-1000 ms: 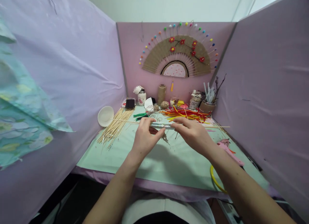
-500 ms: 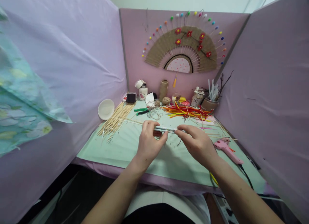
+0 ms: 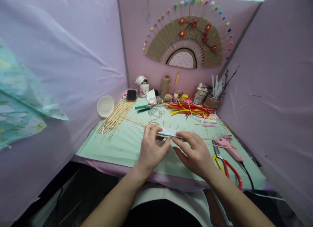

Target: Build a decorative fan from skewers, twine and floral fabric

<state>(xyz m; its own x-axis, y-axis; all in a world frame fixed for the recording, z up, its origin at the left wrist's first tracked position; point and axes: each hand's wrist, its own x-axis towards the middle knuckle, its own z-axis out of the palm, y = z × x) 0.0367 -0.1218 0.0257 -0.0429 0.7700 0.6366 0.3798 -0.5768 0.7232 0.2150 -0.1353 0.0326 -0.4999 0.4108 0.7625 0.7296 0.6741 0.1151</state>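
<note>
Between my two hands, above the front middle of the table, is a thin flat pale-blue piece (image 3: 168,132). Thin sticks seem to jut out from it to both sides and along its far edge. My left hand (image 3: 152,150) pinches its left end, thumb at the near edge and fingers over the far side. At the right end, the fingers of my right hand (image 3: 195,152) close on the near edge and top. A pair of scissors (image 3: 226,165) with red and yellow handles lies beside my right forearm. Its blades point toward a pink glue gun (image 3: 230,148).
Bamboo sticks (image 3: 117,117) are heaped at left beside a white scalloped dish (image 3: 105,106). Behind my hands lie green-handled pliers (image 3: 143,108) and red and yellow pipe cleaners (image 3: 188,108). A twine spool (image 3: 165,85) stands at the back below a decorated fan (image 3: 187,41).
The flat piece has tilted so more of its pale top shows. My right hand has shifted slightly left and down along it. The scissors have come into sight by my right forearm.
</note>
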